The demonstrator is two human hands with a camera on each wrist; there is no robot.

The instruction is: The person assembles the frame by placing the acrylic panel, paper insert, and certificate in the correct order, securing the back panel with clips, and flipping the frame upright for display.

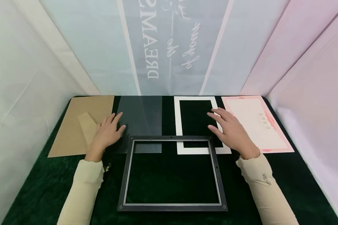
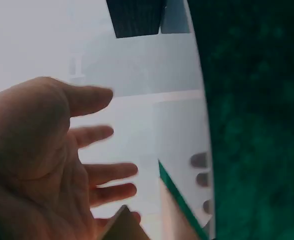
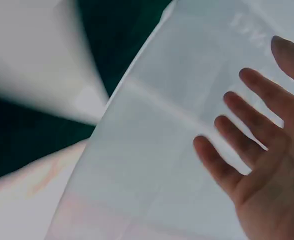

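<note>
My left hand (image 1: pixel 108 132) holds nothing, its fingers loosely spread. In the head view it overlaps the edge of a brown backing board (image 1: pixel 64 131), which has a folding stand flap (image 1: pixel 85 125), and a clear sheet (image 1: pixel 143 118). My right hand (image 1: pixel 233 129) is also empty, fingers apart, over the right side of a white mat (image 1: pixel 178 125) and beside a pink-bordered certificate (image 1: pixel 250 112). Between the forearms lies a dark rectangular picture frame (image 1: pixel 171 207), its far edge overlapping the sheet and mat. Both wrist views show bare palms with fingers extended.
Dark green cloth (image 1: pixel 171 178) covers the table. A pale blue hanging banner (image 1: pixel 169 62) with reversed lettering stands behind it. White fabric (image 1: pixel 25 78) closes off the left side, and pinkish fabric (image 1: pixel 312 78) the right. The boards and sheets lie in a row along the back.
</note>
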